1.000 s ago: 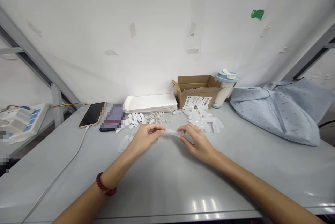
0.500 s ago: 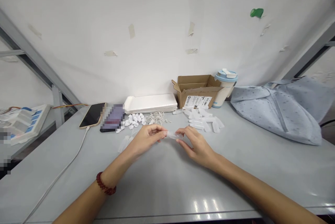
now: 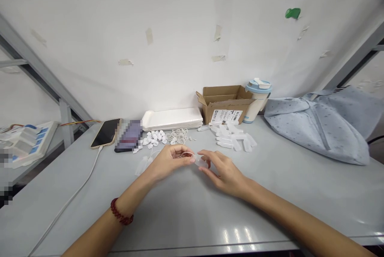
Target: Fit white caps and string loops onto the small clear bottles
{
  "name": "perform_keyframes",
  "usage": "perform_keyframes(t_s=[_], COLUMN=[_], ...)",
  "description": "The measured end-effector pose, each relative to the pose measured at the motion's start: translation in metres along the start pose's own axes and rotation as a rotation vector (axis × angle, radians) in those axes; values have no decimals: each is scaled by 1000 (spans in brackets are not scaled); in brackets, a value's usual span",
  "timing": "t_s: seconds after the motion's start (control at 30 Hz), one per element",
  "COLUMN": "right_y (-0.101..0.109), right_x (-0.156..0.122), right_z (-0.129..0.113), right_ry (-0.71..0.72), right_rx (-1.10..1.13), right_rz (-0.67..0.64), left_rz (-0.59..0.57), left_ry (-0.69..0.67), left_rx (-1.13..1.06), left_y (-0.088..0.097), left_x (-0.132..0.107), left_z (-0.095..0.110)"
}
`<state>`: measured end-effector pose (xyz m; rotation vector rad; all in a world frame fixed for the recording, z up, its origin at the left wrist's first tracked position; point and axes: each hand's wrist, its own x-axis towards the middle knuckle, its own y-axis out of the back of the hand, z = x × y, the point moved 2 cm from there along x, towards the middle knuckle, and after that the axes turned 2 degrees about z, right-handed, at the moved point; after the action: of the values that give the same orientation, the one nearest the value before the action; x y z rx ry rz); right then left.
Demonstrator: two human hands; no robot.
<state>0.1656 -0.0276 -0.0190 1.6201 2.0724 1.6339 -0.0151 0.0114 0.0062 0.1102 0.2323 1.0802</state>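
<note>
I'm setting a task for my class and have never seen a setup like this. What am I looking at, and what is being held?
There is no machine: these are one person's bare left hand and right hand. The view comes from a camera worn on that person's head, looking forward and down. The left hand pinches a small clear plastic piece; the right hand is also at it, though how firmly is unclear. On the grey table lie little white parts, pale strings, more clear pieces, a white stack, an open cardboard box, a lidded cup and a phone.
</note>
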Motion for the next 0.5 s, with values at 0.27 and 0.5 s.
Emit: perform_keyframes(t_s=[0.27, 0.5], right_y=[-1, -1], right_x=[0, -1], right_z=[-3, -4], right_ry=[38, 48], right_rx=[4, 1], right_rz=[-50, -36], left_rz=[-54, -37], left_ry=[10, 7], left_rx=[-89, -71], left_y=[-2, -1], left_x=[-3, -3], left_z=[2, 3])
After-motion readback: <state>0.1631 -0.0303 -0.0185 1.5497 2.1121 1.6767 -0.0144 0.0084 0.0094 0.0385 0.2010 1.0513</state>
